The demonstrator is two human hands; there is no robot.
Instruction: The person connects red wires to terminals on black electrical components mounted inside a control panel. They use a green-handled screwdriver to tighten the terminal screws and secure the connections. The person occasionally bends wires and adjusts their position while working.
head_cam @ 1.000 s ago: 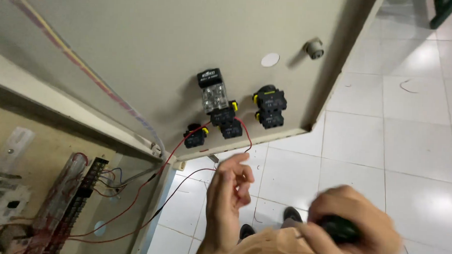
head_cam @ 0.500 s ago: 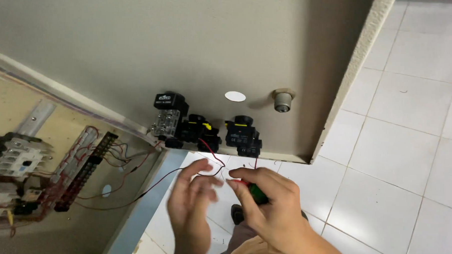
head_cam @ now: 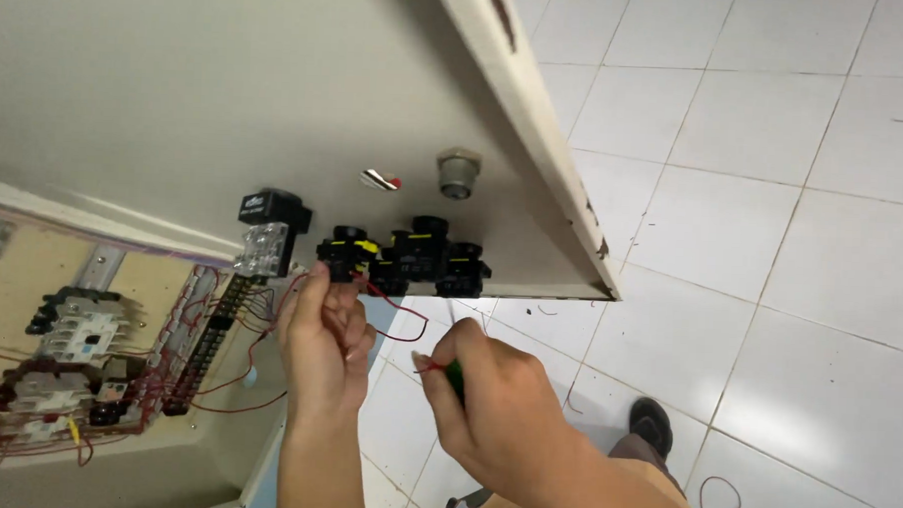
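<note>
Across the upper left of your view hangs the open cabinet door [head_cam: 177, 94], a broad beige panel whose inner face carries a row of black and yellow switch blocks [head_cam: 411, 258] near its lower edge. Left of it, the cabinet interior [head_cam: 98, 352] shows grey contactors and a black terminal strip threaded with red wires. White floor tiles [head_cam: 772, 245] fill the right side. Your left hand [head_cam: 320, 345] reaches up, fingertips pressed against the leftmost switch block [head_cam: 343, 254], pinching at the red wire [head_cam: 382, 290] that leaves it. Your right hand [head_cam: 496, 411], just below and to the right, is wrapped tight around a green-handled screwdriver [head_cam: 455, 379]; its long axis runs upward toward the switch blocks, handle buried in your fist, tip hidden.
</note>
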